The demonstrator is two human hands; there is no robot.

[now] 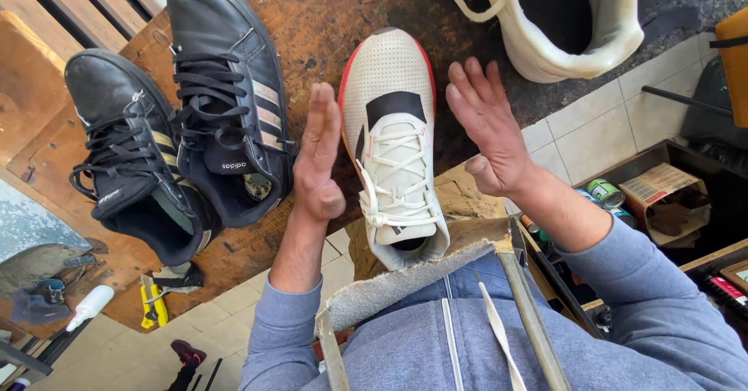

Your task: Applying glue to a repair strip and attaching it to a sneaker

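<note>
White sneaker [393, 149] with red-orange sole edge sits laces up on the worn brown wooden board [327, 17], toe pointing away from the person, heel toward their lap, so long axis runs near straight front-to-back, heel end tipped slightly to the right. Left hand [319, 157] stands edge-on just left of the shoe, fingers straight and together, palm facing the shoe, holding nothing; whether it touches the shoe's side is hard to tell, looks just beside it near the lacing. Right hand [487, 130] is on the other side, flat and open, fingers slightly spread, palm turned toward the shoe, also empty, with a visible gap between it and the toe area. So the shoe lies between the two palms, left hand nearer to it, right hand a bit further off and higher toward the toe. Heel of the shoe rests by a rough grey padded edge [405, 278] at the person's lap, metal bar [534, 321] running along it. Pair of black sneakers [187, 126] with pale side stripes lies well to the left on the same board, apart from both hands. Another off-white shoe [576, 25] up at top right, opening facing camera. Small white bottle [89, 307] and yellow tool [152, 305] down left on the tile floor [210, 336]
</note>
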